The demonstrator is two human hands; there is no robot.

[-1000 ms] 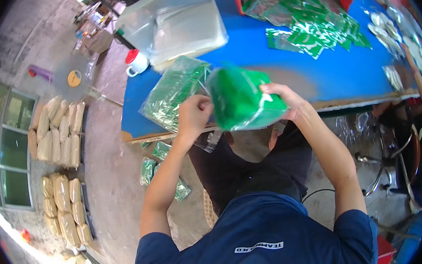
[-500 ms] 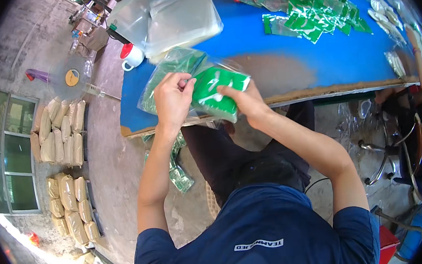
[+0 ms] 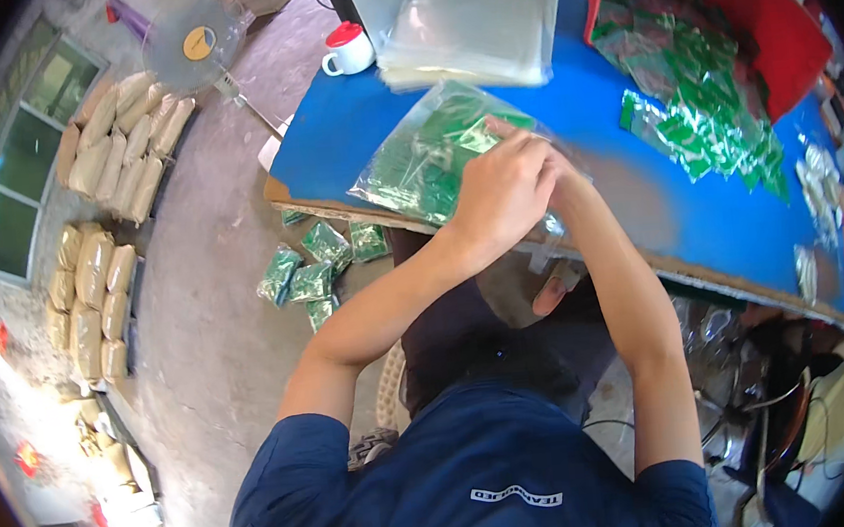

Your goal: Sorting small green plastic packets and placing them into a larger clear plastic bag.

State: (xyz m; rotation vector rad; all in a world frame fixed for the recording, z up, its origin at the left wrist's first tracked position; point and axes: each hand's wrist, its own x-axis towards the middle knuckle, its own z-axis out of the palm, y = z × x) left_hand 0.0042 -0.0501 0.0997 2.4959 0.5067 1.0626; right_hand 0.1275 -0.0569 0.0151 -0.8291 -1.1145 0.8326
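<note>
A large clear plastic bag with green packets inside lies on the blue table at its front edge. My left hand is closed over the bag's right part, its fingers curled beside a shiny green patch. What the fingers pinch is hidden under the hand. My right hand meets it from the right, mostly covered by the left hand, so its fingers do not show.
Clear bags lie stacked in a clear bin. Left of it stands a white mug with a red lid. A red bin spills green packets onto the blue table. Packed green bags lie on the floor.
The green packet that was between my hands is no longer seen there. My left hand has crossed rightward to meet my right hand over the bag. The view has turned, showing more of the floor bags.
</note>
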